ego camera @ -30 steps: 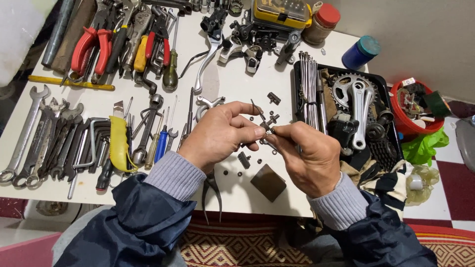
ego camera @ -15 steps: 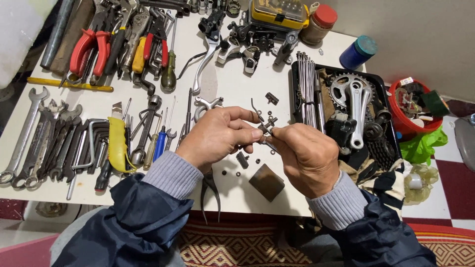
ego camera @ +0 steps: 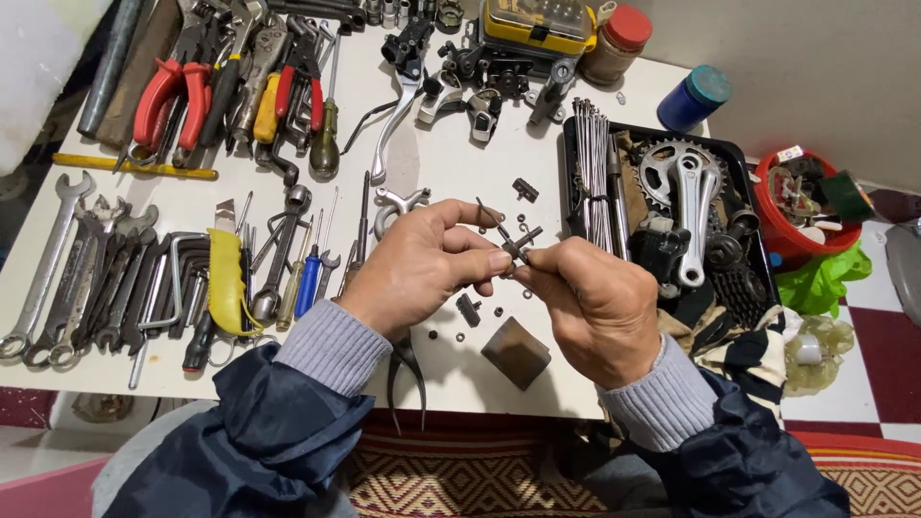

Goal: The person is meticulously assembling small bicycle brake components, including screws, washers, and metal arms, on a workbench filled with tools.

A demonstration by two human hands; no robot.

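Together both hands' fingers (ego camera: pixel 485 261) pinch a small metal part (ego camera: pixel 511 243).

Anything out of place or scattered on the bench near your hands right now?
Small nuts and washers lie loose on the white table under both hands, near its front edge. The left hand and right hand pinch a small dark brake part.

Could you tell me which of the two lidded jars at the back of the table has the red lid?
It is the brownish jar beside the yellow case. The other jar, further right near the table corner, is blue with a teal lid.
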